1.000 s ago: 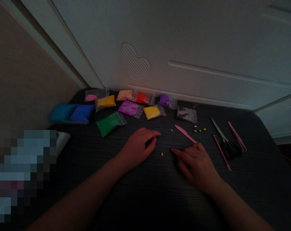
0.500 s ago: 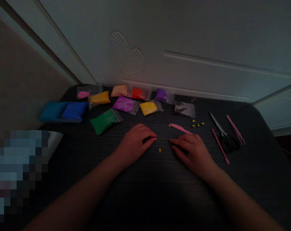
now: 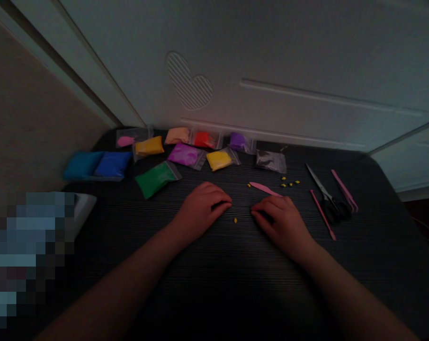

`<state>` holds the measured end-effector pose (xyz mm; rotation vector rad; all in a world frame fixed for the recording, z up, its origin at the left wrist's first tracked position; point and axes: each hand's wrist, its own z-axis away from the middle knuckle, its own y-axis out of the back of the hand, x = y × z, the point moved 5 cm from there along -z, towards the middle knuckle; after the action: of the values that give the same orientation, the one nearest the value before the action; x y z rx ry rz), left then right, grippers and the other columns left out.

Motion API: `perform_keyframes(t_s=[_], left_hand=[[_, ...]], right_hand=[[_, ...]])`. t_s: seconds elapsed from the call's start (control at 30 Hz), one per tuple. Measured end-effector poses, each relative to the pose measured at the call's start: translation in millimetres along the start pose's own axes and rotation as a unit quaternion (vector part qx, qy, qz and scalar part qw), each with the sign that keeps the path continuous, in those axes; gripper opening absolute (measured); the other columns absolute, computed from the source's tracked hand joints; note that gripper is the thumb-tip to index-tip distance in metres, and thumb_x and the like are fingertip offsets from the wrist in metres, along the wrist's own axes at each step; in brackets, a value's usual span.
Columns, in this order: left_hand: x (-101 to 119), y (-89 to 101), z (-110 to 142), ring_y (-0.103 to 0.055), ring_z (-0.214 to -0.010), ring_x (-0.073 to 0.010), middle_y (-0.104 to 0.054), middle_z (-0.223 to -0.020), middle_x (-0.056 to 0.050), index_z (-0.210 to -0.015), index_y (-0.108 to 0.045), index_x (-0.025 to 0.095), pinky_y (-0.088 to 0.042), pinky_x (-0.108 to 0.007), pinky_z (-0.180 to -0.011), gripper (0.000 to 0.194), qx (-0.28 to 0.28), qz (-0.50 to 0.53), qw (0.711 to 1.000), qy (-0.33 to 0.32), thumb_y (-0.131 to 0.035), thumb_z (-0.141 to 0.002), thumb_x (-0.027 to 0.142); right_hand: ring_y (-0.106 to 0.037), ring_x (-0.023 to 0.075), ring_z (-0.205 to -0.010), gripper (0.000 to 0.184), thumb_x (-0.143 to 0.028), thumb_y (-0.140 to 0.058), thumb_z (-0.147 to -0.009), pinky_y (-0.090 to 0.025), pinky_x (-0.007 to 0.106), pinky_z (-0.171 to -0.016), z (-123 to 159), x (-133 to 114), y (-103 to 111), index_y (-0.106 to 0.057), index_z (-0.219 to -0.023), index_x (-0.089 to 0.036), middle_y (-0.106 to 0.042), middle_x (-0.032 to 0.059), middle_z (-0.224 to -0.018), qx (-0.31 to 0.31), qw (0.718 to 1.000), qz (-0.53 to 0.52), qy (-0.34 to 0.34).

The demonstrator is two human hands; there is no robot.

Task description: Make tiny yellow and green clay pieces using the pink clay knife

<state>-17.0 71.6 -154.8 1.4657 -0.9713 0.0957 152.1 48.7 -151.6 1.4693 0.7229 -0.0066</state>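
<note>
My left hand (image 3: 203,206) rests on the dark table, thumb and fingertips brought together in a pinch. Whatever may be between them is too small or hidden to make out. Facing it, my right hand (image 3: 280,218) is also pinched, its tips touching or nearly so, and I cannot see anything held. A tiny yellow piece (image 3: 235,220) lies between and just below the two hands. Beyond the right hand is a pink modelling knife (image 3: 264,188), with another small yellow bit (image 3: 249,185) by its tip. Several little yellow-and-green pieces (image 3: 290,184) sit further right.
Bags of coloured clay line the back, among them green (image 3: 157,179), yellow (image 3: 219,160), magenta (image 3: 184,155) and blue (image 3: 113,165). On the right lie scissors (image 3: 326,194), a thin pink tool (image 3: 323,214) and pink tweezers (image 3: 344,189). A white panel (image 3: 289,57) rises behind the table.
The right hand's thumb and index finger have closed together from slightly apart. My left hand keeps its pinch in nearly the same spot. The view has shifted a little.
</note>
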Motion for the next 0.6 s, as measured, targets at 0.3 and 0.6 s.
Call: perform_keyframes(t_s=[0.3, 0.6], left_hand=[[-1.8, -4.5, -0.8, -0.044, -0.096, -0.0167, -0.060, -0.100, -0.001, -0.094, -0.064, 0.025, -0.037, -0.033, -0.086, 0.021, -0.004, -0.050, 0.999, -0.021, -0.049, -0.080, 0.028], [-5.5, -2.8, -0.6, -0.047, -0.097, -0.0162, -0.059, -0.102, -0.002, -0.100, -0.061, 0.023, -0.037, -0.033, -0.086, 0.025, -0.020, -0.040, 0.999, -0.007, -0.051, -0.078, 0.031]], right_hand=[[-0.052, 0.0164, -0.086, 0.017, -0.032, -0.049, -0.081, -0.032, 0.033, -0.078, 0.1, 0.7, -0.1, -0.059, -0.091, -0.022, -0.060, 0.0024, -0.088, 0.004, 1.000, 0.003, -0.008], [-0.051, 0.0163, -0.091, 0.020, -0.030, -0.050, -0.080, -0.033, 0.033, -0.081, 2.6, 3.8, 2.0, -0.057, -0.098, -0.024, -0.059, 0.0018, -0.094, -0.001, 1.000, -0.023, -0.003]])
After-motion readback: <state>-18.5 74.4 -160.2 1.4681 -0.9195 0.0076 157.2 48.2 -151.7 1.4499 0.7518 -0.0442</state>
